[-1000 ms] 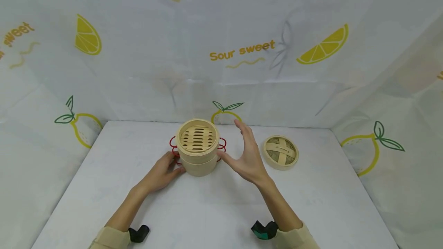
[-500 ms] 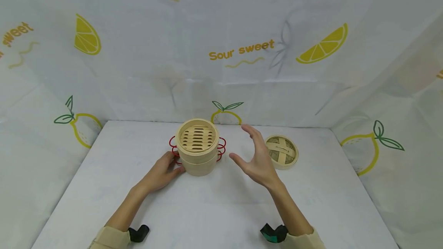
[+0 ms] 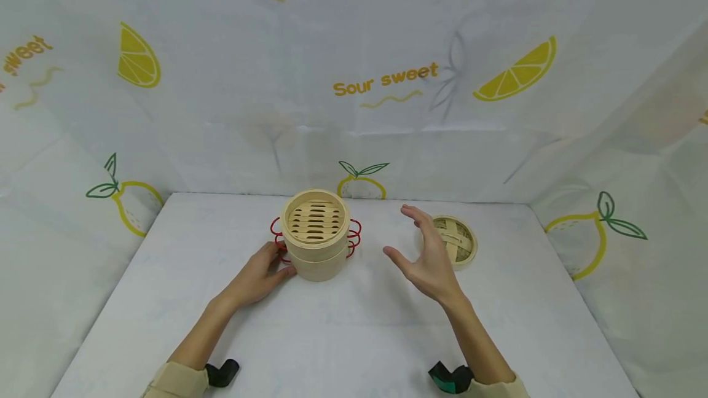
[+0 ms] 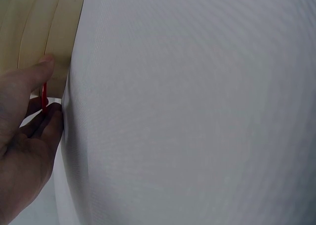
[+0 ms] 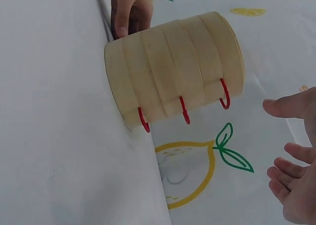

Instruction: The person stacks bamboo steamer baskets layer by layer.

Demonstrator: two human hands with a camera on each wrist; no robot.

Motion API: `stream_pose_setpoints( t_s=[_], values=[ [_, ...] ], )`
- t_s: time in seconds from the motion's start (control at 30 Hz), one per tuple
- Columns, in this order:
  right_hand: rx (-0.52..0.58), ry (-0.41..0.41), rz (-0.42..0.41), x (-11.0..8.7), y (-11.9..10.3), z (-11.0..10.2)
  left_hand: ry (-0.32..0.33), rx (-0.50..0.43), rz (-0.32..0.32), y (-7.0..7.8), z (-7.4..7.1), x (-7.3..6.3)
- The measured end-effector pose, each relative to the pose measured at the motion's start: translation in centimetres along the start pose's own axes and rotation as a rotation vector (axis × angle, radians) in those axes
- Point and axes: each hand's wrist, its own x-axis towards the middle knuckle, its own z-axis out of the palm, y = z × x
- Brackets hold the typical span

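Observation:
A stack of round bamboo steamer baskets [image 3: 318, 253] stands upright left of the table's middle, with red loop handles on both sides. Slotted slats [image 3: 316, 221] show in the top basket. Low on the stack's left side, my left hand [image 3: 259, 276] holds on, its thumb [image 4: 35, 72] against the wall and its fingers around a red handle [image 4: 44, 95]. My right hand [image 3: 434, 266] is raised to the right of the stack, thumb and fingers spread, holding nothing. It partly covers the woven bamboo lid [image 3: 458, 241], which lies on the table.
The white-covered table [image 3: 343, 343] ends at the back against a hanging cloth [image 3: 249, 78] printed with lemons. More of this cloth hangs at both sides. A dark strap piece [image 3: 222, 373] sits at my left wrist, another [image 3: 450, 379] at my right.
My right hand has drawn away from the stack's right side and moved right, now overlapping the lid in the head view. My left hand and the steamer baskets stay where they were.

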Motion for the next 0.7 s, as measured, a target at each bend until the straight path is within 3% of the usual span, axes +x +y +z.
stream_pose_setpoints(
  t_s=[0.17, 0.47, 0.7],
  values=[
    [0.021, 0.041, -0.001, 0.0, 1.0, -0.6, -0.002, -0.007, -0.002, -0.1, 0.0, 0.0],
    [0.062, 0.017, 0.113, -0.4, 2.7, -2.3, -0.004, 0.001, -0.009, -0.1, -0.1, 0.0],
    [0.026, 0.089, 0.097, -0.8, 4.6, -2.8, 0.005, -0.009, 0.001, -0.1, 0.0, 0.0]
  ],
)
